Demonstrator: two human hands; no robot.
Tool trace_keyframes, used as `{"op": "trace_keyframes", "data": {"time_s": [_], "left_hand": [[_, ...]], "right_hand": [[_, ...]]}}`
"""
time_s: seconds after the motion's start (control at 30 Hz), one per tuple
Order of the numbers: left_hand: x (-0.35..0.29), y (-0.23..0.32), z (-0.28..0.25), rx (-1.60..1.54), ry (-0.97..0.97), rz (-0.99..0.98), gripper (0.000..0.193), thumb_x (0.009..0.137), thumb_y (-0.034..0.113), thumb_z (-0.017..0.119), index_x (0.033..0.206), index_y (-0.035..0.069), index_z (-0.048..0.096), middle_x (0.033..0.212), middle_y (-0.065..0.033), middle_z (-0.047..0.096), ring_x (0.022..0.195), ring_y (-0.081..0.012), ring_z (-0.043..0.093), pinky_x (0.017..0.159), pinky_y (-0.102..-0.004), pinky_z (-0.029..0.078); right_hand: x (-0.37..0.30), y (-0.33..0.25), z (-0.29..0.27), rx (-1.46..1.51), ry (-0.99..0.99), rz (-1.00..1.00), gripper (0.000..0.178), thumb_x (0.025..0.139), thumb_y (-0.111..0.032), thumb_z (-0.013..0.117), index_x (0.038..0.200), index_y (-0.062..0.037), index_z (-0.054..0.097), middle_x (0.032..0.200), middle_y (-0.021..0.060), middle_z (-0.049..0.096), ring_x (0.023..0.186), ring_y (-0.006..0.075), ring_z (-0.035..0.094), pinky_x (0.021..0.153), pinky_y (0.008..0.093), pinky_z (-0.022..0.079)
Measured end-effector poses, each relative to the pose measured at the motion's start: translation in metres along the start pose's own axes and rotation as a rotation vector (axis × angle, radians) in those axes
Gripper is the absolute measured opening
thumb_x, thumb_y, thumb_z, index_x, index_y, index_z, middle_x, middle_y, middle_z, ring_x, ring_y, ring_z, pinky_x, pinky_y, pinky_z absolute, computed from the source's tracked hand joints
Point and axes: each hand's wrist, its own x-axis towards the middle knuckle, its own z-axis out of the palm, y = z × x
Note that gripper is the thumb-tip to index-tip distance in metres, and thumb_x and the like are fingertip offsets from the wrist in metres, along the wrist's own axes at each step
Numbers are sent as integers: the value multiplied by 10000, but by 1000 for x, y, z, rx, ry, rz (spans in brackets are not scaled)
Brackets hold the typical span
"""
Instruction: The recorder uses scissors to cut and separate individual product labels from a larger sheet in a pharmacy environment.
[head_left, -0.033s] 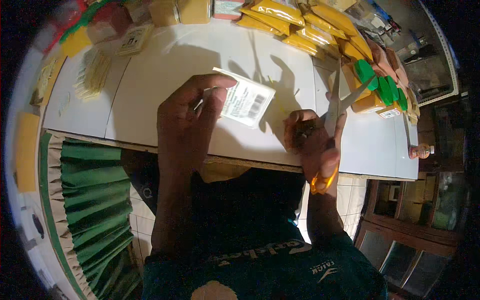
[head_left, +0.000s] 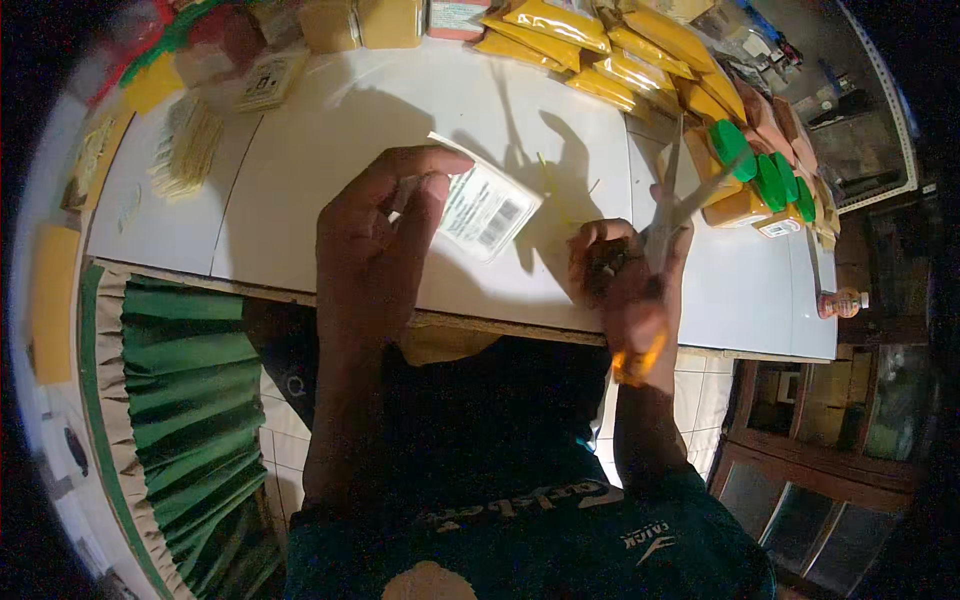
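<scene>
Between the thumb and fingers of my left hand (head_left: 385, 205) is a small white printed label (head_left: 492, 215) with a barcode, held tilted above the white table. To its right my right hand (head_left: 632, 275) grips a pair of scissors (head_left: 664, 225) by orange handles, which are blurred by motion. The scissor blades point away from me and stand apart, with no paper between them. A gap separates the scissors from the label. Thin yellowish offcuts (head_left: 545, 172) lie on the table between my hands.
On the left of the white table (head_left: 300, 190) lie a fanned stack of labels (head_left: 187, 150) and another label pile (head_left: 268, 82). Yellow-filled pouches (head_left: 600, 55) are heaped at the back. Green-capped containers (head_left: 770, 180) lie at the right, and a small bottle (head_left: 842, 303) is near the right edge.
The label in my left hand has turned slightly and shifted a little to the left. The scissors' handles have moved slightly to the left and now look blurred.
</scene>
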Motion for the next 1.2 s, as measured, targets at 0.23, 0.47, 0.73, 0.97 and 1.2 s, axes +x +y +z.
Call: {"op": "trace_keyframes", "data": {"time_s": [0.23,0.47,0.73,0.97,1.2], "left_hand": [[-4,8,7,-277,51,-107,90,844,0,605,926,37,607,875,-46,598,805,-85,559,703,-211,447],[-7,16,8,-451,-51,-327,157,823,-9,625,977,16,606,911,-68,619,805,-110,601,722,-240,507],[-8,18,13,-124,-90,-29,269,762,4,681,1025,15,625,982,-109,642,805,-138,626,710,-259,519],[-6,25,22,-161,-62,-223,250,720,24,733,961,6,667,888,-75,679,834,-141,632,746,-263,501],[-8,27,18,-155,30,-177,219,714,44,750,920,8,685,857,-85,684,782,-128,634,699,-243,508]], "right_hand": [[-8,8,-5,-451,-231,-321,1121,434,-394,924,1279,-67,264,903,51,607,809,134,581,711,237,463],[-5,18,-6,-646,-88,-463,1038,552,-766,657,1320,-180,277,771,154,591,611,239,584,505,284,464],[-8,-7,-2,-620,-243,-152,1050,554,-868,532,1244,-96,356,751,157,584,566,195,564,433,222,358],[-19,8,-4,-704,-313,-235,547,576,-337,880,930,-54,574,806,13,605,791,109,571,677,240,437],[-13,5,-9,-880,-412,-289,473,565,-306,878,834,-37,596,793,32,614,752,113,570,680,241,433]]}}
